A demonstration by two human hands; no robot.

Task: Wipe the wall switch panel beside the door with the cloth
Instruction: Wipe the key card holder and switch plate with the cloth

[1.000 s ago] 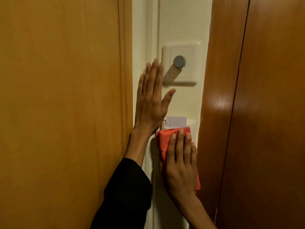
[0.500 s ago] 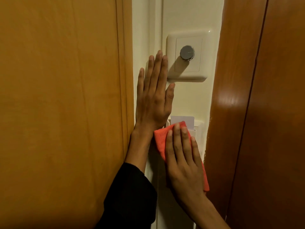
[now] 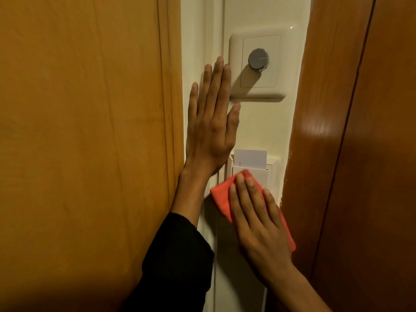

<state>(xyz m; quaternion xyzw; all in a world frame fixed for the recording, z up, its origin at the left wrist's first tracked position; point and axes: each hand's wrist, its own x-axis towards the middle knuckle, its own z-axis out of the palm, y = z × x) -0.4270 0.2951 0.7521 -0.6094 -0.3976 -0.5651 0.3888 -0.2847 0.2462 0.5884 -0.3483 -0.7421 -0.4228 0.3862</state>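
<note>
Fingers (image 3: 253, 194) R hand (image 3: 261, 230) straight — press cloth (image 3: 221, 197) on card panel (image 3: 258, 174) | L hand (image 3: 211, 131) flat — on wall (image 3: 261, 124)

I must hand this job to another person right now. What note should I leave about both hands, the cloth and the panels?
Hands: the left hand is open, flat on the wall, fingertips beside the dial panel. The right hand is open, with straight fingers pressing the orange cloth on the lower card panel.
Things: a white card stands in that panel's slot, just above the cloth.
Done: the cloth is on the lower card panel; how much is clean cannot be seen.
Left: finish this panel. The dial panel has no cloth on it yet.
</note>
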